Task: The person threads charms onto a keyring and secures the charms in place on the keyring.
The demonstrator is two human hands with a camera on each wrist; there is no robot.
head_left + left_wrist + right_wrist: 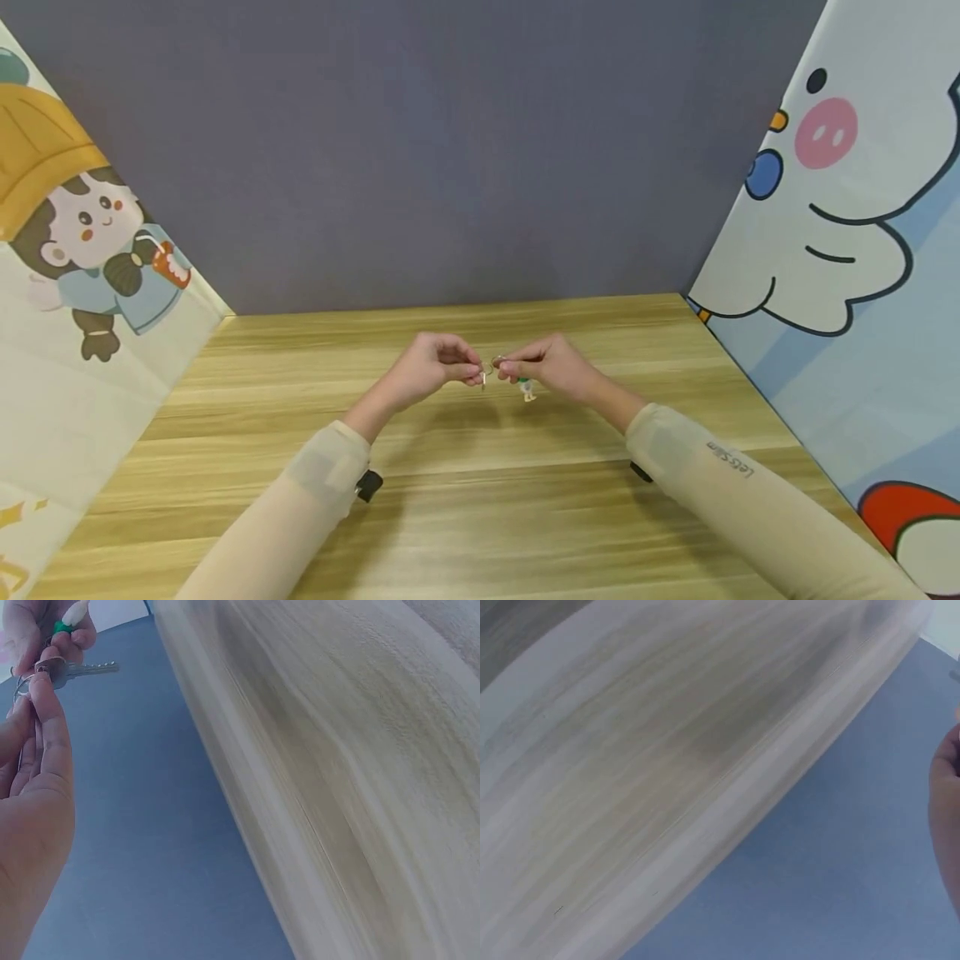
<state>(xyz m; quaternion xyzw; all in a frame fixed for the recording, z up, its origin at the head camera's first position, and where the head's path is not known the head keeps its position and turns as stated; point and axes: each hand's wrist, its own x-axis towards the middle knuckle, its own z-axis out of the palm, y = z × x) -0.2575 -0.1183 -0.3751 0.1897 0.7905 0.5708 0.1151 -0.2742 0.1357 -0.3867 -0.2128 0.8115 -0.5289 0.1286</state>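
Observation:
Above the table, both hands meet at a small metal key ring [491, 366]. My left hand [433, 367] pinches a metal key [94, 669] by its head, between thumb and fingertips; the toothed blade sticks out past the fingers in the left wrist view. The right hand [553, 365] pinches the ring from the other side. A small green and white figure charm [527, 389] dangles below the right fingers. In the right wrist view just an edge of the right hand [946, 802] shows, its fingertips out of frame.
The wood-grain table [480, 517] lies beneath both hands. A dark grey panel [465, 150] stands along its far edge. Cartoon-printed panels flank it at the left [150, 350] and right [810, 367].

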